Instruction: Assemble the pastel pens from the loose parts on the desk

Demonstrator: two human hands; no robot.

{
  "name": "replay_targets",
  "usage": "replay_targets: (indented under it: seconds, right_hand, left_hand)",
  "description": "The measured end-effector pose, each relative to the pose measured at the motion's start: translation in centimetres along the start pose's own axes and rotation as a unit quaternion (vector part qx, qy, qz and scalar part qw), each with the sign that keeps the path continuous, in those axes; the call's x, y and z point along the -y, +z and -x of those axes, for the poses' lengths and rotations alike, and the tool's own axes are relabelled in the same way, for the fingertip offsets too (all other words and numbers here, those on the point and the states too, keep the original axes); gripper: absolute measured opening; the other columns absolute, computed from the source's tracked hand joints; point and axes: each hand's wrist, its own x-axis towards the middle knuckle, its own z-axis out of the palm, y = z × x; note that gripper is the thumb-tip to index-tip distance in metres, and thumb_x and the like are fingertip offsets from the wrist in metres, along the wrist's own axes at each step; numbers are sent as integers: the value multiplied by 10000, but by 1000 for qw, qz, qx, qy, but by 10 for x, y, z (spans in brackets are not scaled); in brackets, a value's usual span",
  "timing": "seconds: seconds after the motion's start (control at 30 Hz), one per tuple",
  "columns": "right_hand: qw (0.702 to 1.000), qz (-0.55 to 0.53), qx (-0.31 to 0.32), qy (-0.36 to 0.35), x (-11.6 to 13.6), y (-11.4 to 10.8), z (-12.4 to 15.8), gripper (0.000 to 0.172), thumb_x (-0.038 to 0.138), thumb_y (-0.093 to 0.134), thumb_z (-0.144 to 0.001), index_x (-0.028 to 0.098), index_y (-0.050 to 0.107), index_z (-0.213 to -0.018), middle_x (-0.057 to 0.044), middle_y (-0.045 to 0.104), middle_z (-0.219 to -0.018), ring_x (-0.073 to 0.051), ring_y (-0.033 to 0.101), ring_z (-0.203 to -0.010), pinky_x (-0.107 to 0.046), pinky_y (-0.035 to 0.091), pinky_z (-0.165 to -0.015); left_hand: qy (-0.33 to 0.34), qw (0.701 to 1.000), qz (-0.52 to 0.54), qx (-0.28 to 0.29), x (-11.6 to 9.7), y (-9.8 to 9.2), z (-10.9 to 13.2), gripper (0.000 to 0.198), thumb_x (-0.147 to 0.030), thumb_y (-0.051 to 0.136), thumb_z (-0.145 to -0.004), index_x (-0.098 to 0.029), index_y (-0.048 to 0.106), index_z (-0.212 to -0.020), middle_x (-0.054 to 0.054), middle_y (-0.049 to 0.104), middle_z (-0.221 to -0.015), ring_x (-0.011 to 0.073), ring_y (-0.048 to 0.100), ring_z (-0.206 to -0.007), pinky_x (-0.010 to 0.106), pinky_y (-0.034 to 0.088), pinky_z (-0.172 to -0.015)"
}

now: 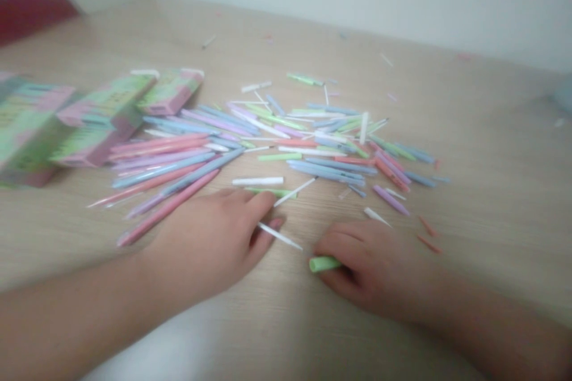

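My left hand (223, 232) is closed, with a thin white pen refill (281, 236) pinched between thumb and fingers and pointing right. My right hand (361, 262) wraps round a light green pen barrel (325, 264), its hollow end facing the refill's tip. A small gap separates the two. Beyond my left fingers lie another white refill (295, 192), a white tube (258, 181) and a green piece partly hidden by the hand. Pink, blue and purple pens (170, 214) fan out by my left wrist. The picture is blurred.
A pile of loose pen parts (330, 137) in several colours spreads over the wooden table (268, 333). Green and pink boxes (96, 113) stand at the left. Small orange pieces (428, 226) lie right of the pile, and a pale wall (357, 0) rises behind.
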Motion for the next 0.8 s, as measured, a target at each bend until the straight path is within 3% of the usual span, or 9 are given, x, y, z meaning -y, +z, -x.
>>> replay_targets:
  seconds: [0.37,0.57,0.8]
  right_hand:
    - [999,31,20,9,1,0,-4,106,236,677,-966,229,682,-861,-26,749,-840,-212,679,-735,-343,431,-635]
    - [999,34,-9,25,0,2,-3,130,227,660,-972,223,656,-842,-22,721,-804,-204,661,-720,-321,420,-640]
    - [998,43,-32,32,0,3,-4,129,219,622,-995,215,670,-876,-28,714,-832,-216,671,-723,-327,440,-640]
  left_hand:
    - [-1,1000,-4,-1,-4,2,1,285,-458,431,-1068,-271,647,-1067,83,769,-964,359,762,-924,482,575,-742]
    - [0,1000,29,1,-5,5,5,370,-429,473,-1054,-253,574,-1364,101,794,-1094,346,782,-964,486,609,-809]
    - [31,999,3,-27,-4,3,8,389,-438,520,-1040,-258,602,-1375,109,777,-1231,359,781,-1017,512,631,-822]
